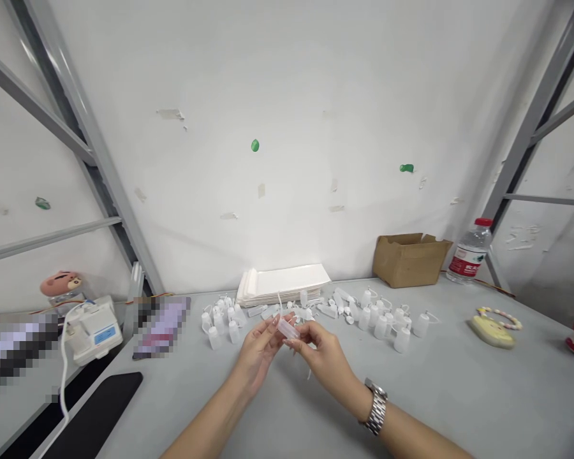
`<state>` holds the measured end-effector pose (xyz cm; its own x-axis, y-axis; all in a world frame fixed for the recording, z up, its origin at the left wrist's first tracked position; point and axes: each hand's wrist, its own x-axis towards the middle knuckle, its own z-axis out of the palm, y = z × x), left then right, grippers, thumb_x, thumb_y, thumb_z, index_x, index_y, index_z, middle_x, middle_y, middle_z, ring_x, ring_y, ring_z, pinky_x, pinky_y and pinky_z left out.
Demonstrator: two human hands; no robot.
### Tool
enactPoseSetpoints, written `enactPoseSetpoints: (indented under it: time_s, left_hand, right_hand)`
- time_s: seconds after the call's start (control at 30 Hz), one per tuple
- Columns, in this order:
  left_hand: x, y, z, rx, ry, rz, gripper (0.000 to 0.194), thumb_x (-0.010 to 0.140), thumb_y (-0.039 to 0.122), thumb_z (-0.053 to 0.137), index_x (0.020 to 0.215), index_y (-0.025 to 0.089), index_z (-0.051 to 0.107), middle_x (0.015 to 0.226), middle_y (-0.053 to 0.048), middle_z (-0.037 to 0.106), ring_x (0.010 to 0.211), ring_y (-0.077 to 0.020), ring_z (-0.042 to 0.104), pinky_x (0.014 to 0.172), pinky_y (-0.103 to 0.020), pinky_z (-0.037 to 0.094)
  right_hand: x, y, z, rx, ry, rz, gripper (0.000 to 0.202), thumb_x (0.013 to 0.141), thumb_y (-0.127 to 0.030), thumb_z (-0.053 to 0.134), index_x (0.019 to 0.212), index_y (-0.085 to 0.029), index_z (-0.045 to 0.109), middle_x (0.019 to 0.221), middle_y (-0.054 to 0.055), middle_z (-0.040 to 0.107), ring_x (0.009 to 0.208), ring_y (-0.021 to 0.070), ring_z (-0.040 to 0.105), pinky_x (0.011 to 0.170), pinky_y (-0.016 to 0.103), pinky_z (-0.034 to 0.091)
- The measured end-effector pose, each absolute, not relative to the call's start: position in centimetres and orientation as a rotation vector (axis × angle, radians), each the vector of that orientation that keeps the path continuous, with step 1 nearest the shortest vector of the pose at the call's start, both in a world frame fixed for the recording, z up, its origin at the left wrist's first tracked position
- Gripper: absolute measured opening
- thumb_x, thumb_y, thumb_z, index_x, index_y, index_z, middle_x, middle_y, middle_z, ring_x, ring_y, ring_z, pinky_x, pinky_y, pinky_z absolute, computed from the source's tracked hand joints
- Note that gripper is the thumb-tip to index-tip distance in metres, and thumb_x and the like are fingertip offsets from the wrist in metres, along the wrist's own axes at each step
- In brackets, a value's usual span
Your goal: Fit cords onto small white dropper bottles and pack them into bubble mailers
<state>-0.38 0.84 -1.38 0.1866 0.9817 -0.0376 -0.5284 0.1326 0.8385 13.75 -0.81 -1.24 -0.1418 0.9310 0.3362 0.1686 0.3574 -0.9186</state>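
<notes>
A small translucent plastic bottle (287, 329) is held tilted between my two hands above the grey table. My left hand (261, 350) pinches its left end, and a thin white strap stands up by those fingertips. At its other end, the fingers of my right hand (321, 349) are closed on it; a metal watch (377, 408) is on that wrist. Part of the bottle is hidden by my fingers. Several similar bottles stand in a left group (219, 319) and a right group (382, 319). Loose bottles and caps (335, 306) lie just behind my hands.
A stack of white sheets or trays (287, 280) lies against the wall. To the right are a cardboard box (409, 261), a water bottle (469, 252), and a yellow item (492, 331) with a beaded loop. A white power strip (95, 331) and a black mat (98, 414) are left.
</notes>
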Motion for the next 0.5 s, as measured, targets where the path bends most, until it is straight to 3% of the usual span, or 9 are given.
enactPoseSetpoints:
  time_s: [0.3,0.5]
  left_hand:
    - [-0.5,0.5,-1.0,0.917,0.686,1.223,0.022,0.071,0.032,0.065,0.081,0.013,0.068,0.109,-0.012,0.063,0.090,-0.0215,0.061,0.084,-0.034,0.043]
    - [-0.6,0.7,-0.3,0.913,0.699,1.239,0.029,0.072,0.036,0.063,0.092,0.015,0.068,0.106,-0.009,0.065,0.095,-0.0214,0.060,0.090,-0.032,0.039]
  right_hand:
    - [13.6,-0.2,-1.0,-0.910,-1.244,1.342,0.030,0.060,-0.042,0.072,0.064,-0.016,0.057,0.055,-0.001,0.058,0.055,0.0129,0.054,0.057,0.026,0.042]
    - [14.0,0.5,-0.7,-0.724,-1.036,1.667,0.034,0.056,-0.041,0.075,0.067,-0.012,0.063,0.066,0.004,0.064,0.058,0.0107,0.056,0.063,0.026,0.044]
